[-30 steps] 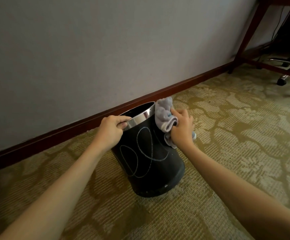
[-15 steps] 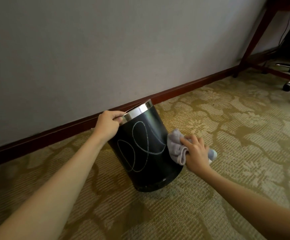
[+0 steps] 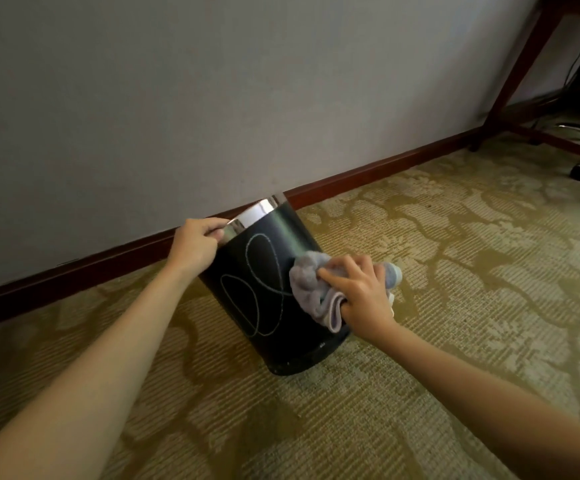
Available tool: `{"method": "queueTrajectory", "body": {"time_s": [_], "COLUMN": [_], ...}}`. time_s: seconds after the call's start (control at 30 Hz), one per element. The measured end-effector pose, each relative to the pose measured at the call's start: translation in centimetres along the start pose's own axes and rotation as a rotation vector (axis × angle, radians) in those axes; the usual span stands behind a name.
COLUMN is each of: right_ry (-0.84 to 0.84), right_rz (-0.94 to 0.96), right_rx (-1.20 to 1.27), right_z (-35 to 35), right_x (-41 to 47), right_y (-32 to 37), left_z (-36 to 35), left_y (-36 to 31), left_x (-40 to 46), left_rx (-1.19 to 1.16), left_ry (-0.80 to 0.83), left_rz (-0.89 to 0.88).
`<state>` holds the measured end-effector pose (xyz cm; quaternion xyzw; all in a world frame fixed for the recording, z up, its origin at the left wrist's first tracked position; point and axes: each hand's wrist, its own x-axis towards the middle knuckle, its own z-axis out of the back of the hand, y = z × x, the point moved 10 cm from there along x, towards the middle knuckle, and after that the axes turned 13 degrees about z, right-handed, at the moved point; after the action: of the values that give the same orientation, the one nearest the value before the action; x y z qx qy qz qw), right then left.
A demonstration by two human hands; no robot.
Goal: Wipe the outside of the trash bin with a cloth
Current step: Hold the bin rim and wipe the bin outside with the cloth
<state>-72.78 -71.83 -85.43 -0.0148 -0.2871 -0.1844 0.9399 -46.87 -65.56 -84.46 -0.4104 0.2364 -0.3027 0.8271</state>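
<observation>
Black trash bin (image 3: 264,289) sitting tilted on patterned carpet (image 3: 455,306) near the baseboard (image 3: 368,173) — left hand (image 3: 193,245) gripping its chrome rim (image 3: 254,214), right hand (image 3: 361,294) pressing a bunched grey cloth (image 3: 311,285) against its side.

Tilted black trash bin (image 3: 268,271), chrome rim, bunched grey cloth (image 3: 311,285) against its side.

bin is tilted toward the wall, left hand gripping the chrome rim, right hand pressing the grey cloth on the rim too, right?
Not quite. In the head view the right hand presses the grey cloth against the bin's black side wall, well below the chrome rim. The left hand does grip the rim, and the bin is tilted toward the wall.
</observation>
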Motion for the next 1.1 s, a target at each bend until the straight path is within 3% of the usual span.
{"method": "queueTrajectory", "body": {"time_s": [0.2, 0.4, 0.63, 0.8, 0.97, 1.1], "right_ry": [0.097, 0.046, -0.058, 0.047, 0.088, 0.253], "right_rz": [0.144, 0.157, 0.078, -0.004, 0.051, 0.104], "right_rx": [-0.05, -0.043, -0.085, -0.118, -0.155, -0.171], "right_z": [-1.1, 0.4, 2.9, 2.0, 1.1, -1.0], "right_x": [-2.9, -0.4, 5.6, 4.7, 1.1, -4.8], "right_y": [1.9, 1.6, 0.6, -2.0, -2.4, -2.4], "left_z": [2.2, 1.0, -2.7, -4.4, -5.2, -4.2], "left_y": [3.1, 1.7, -3.1, -4.5, -5.3, -4.7], "left_x": [0.0, -0.8, -2.2, -2.1, -1.9, -1.0], "left_rx": [-0.1, -0.082, -0.008, 0.03, 0.045, 0.044], "left_ry": [0.0, 0.032, 0.081, 0.107, 0.123, 0.094], "left_rz": [0.066, 0.041, -0.108, -0.144, -0.171, -0.113]}}
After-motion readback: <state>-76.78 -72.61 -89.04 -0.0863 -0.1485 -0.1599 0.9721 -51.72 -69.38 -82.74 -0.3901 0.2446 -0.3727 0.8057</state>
